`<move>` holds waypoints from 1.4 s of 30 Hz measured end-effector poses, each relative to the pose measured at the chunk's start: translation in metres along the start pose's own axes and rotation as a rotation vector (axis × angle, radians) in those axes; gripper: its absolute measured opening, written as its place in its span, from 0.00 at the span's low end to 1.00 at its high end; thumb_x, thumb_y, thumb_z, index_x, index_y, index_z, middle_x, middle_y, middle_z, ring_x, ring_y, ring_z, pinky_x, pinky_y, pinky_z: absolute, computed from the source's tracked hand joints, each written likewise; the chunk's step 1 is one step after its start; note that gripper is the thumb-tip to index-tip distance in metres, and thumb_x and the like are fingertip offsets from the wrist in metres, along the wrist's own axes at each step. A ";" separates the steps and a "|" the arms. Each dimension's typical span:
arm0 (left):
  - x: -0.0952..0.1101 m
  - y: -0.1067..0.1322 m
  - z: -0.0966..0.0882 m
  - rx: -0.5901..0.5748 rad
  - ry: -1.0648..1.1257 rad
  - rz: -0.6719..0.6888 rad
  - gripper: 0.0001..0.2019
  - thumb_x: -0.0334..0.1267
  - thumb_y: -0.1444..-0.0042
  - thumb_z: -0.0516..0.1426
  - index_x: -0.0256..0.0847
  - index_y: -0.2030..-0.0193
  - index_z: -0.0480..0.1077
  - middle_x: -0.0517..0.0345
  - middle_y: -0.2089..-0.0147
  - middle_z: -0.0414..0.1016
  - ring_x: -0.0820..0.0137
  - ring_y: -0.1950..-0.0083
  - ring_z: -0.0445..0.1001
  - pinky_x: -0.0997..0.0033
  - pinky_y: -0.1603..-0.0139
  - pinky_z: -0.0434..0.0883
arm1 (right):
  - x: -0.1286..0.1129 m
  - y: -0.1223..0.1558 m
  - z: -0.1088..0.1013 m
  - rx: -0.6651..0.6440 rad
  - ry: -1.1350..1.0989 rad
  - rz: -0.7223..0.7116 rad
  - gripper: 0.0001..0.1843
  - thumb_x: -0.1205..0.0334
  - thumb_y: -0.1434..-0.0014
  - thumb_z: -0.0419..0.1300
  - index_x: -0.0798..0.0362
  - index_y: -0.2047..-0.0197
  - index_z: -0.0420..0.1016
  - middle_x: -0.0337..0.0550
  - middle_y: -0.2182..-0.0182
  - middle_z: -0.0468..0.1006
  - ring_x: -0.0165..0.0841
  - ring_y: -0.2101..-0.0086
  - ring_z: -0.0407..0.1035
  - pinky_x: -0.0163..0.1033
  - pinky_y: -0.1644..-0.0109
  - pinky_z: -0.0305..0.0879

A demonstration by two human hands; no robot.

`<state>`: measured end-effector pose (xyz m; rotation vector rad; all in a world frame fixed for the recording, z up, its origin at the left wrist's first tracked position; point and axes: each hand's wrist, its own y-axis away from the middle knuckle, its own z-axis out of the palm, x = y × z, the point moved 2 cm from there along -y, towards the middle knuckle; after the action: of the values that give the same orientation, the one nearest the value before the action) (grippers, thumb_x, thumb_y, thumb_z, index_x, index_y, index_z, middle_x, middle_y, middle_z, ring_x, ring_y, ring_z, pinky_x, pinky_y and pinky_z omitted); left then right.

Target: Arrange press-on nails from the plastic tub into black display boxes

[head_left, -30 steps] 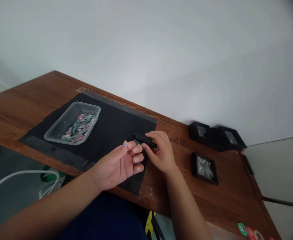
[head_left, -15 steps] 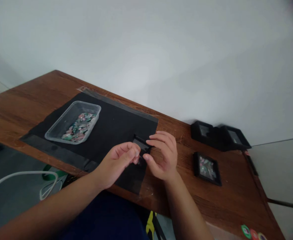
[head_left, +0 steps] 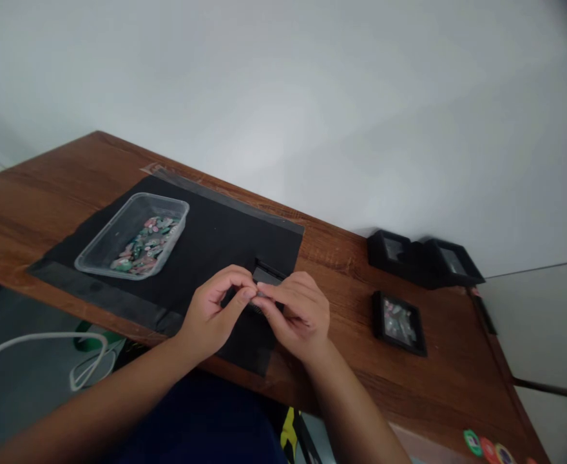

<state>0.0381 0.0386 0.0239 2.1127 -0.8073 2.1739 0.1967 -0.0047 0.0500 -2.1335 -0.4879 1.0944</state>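
My left hand [head_left: 218, 312] and my right hand [head_left: 296, 312] meet fingertip to fingertip above the black sheet. Both are closed in a pinch on something small and greyish between them, too small to name. Under the fingers lies a small black box frame [head_left: 268, 272], mostly hidden by my hands. To the left, a clear plastic tub [head_left: 100, 248] stands on the black sheet [head_left: 216, 238]. Inside it is a heap of flat pink, green and grey pieces [head_left: 149, 245], which look like small stones or shells.
On the wooden table [head_left: 346, 322], a black frame filled with similar pieces [head_left: 399, 322] lies at the right. Behind it, black box frames [head_left: 423, 261] sit against the wall. Colourful tape rolls [head_left: 487, 449] lie at the lower right; a white cable [head_left: 46, 335] hangs below the left edge.
My right hand has moved left and closed from spread fingers into a pinch, meeting my left fingertips. The whole view has shifted slightly.
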 end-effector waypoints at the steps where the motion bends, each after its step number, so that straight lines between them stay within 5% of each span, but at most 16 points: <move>1: 0.001 -0.001 0.000 0.007 0.020 -0.009 0.06 0.35 0.34 0.59 0.41 0.64 0.75 0.57 0.63 0.74 0.71 0.60 0.74 0.74 0.58 0.72 | 0.000 -0.001 -0.001 0.008 -0.008 -0.002 0.09 0.67 0.40 0.69 0.46 0.56 0.82 0.36 0.73 0.84 0.29 0.74 0.73 0.40 0.64 0.68; 7: 0.004 0.001 -0.001 -0.015 0.141 -0.038 0.06 0.38 0.34 0.59 0.41 0.61 0.77 0.52 0.60 0.81 0.68 0.59 0.80 0.71 0.58 0.78 | -0.002 -0.001 -0.003 0.025 -0.039 0.022 0.09 0.68 0.39 0.68 0.44 0.58 0.82 0.36 0.69 0.86 0.30 0.74 0.76 0.42 0.61 0.74; 12: 0.011 0.005 -0.010 -0.075 -0.180 0.262 0.13 0.36 0.39 0.64 0.44 0.48 0.76 0.48 0.50 0.79 0.61 0.48 0.78 0.59 0.45 0.76 | -0.003 -0.001 -0.004 0.050 -0.034 0.024 0.11 0.70 0.41 0.69 0.45 0.57 0.81 0.38 0.68 0.86 0.32 0.73 0.76 0.43 0.63 0.74; 16: 0.015 0.005 -0.014 -0.034 -0.358 0.378 0.13 0.38 0.39 0.64 0.45 0.48 0.76 0.47 0.49 0.78 0.60 0.47 0.77 0.58 0.47 0.77 | -0.003 -0.002 -0.004 0.038 -0.004 0.021 0.13 0.70 0.40 0.68 0.43 0.55 0.82 0.36 0.70 0.85 0.32 0.73 0.76 0.42 0.63 0.73; 36: -0.009 0.002 -0.018 0.006 -0.241 0.295 0.08 0.27 0.42 0.62 0.42 0.57 0.75 0.53 0.54 0.74 0.64 0.52 0.73 0.61 0.50 0.71 | -0.007 -0.001 -0.006 -0.059 0.104 -0.071 0.15 0.71 0.41 0.68 0.46 0.53 0.78 0.36 0.70 0.85 0.32 0.72 0.76 0.39 0.65 0.75; 42: -0.034 -0.003 -0.025 0.178 -0.227 0.082 0.05 0.29 0.37 0.59 0.40 0.64 0.72 0.56 0.61 0.73 0.69 0.59 0.73 0.67 0.56 0.69 | -0.006 0.004 -0.001 -0.170 0.203 -0.070 0.07 0.68 0.39 0.68 0.49 0.57 0.79 0.35 0.69 0.86 0.29 0.73 0.78 0.36 0.69 0.71</move>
<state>0.0192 0.0612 -0.0056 2.4917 -0.7503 2.1445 0.1939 -0.0118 0.0508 -2.3269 -0.5719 0.8111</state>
